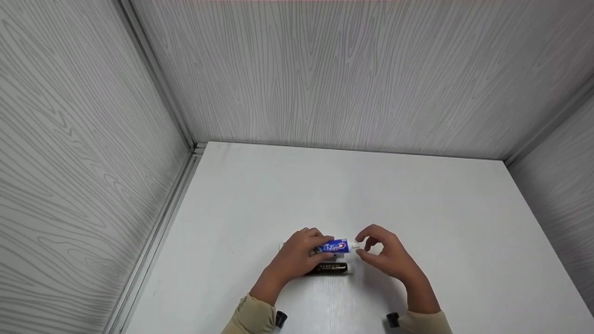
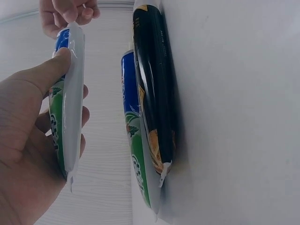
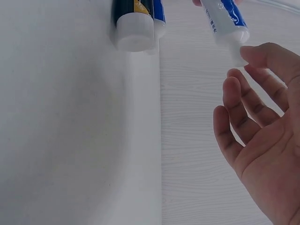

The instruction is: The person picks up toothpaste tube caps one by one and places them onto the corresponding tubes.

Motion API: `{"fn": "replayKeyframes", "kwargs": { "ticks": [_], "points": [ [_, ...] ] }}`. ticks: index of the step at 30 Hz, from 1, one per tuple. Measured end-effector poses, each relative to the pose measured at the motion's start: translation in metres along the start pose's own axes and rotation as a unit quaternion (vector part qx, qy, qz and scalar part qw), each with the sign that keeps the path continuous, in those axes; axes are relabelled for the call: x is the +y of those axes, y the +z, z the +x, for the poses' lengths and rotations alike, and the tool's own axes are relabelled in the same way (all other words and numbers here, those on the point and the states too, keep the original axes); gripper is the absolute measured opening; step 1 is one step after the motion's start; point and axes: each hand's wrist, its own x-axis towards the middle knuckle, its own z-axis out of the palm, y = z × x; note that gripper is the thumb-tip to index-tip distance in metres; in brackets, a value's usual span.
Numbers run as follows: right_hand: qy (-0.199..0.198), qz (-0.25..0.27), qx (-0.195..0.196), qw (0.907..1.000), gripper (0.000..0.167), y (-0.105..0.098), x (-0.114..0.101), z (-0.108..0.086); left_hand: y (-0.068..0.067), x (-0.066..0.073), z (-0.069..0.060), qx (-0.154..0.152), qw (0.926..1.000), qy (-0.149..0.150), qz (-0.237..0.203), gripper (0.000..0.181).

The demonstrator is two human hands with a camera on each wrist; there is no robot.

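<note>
My left hand [image 1: 297, 253] grips a blue, green and white toothpaste tube [image 1: 337, 246] around its body, lifted off the table in the left wrist view. The tube's white cap [image 3: 237, 54] points right. At that cap, the thumb and index finger of my right hand [image 1: 390, 255] pinch from either side; its other fingers are loosely bent. Beneath lies a black and gold toothpaste tube [image 2: 154, 89] with a white cap. Against it rests a second blue and green toothpaste tube [image 2: 133, 122], mostly hidden by the left hand in the head view.
The white table [image 1: 260, 185] is bounded by a grey wood-grain panel [image 1: 325, 79] at the back and others at left and right. Small black pieces [image 1: 393, 319] show beside both sleeves near the bottom edge.
</note>
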Motion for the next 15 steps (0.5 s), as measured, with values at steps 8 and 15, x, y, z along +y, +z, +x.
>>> {"fn": "replayKeyframes", "kwargs": {
  "ticks": [8, 15],
  "points": [
    [-0.002, 0.007, -0.014, 0.9999, 0.018, -0.0005, -0.0002, 0.0005, 0.0019, -0.0023, -0.0010, 0.005, 0.9999, 0.014, -0.002, 0.043],
    [0.035, -0.004, -0.021, 0.9991, 0.012, -0.0010, -0.0019, 0.0014, 0.0009, -0.0029, -0.0009, 0.004, 0.9999, 0.013, -0.004, 0.043]
  ]
}}
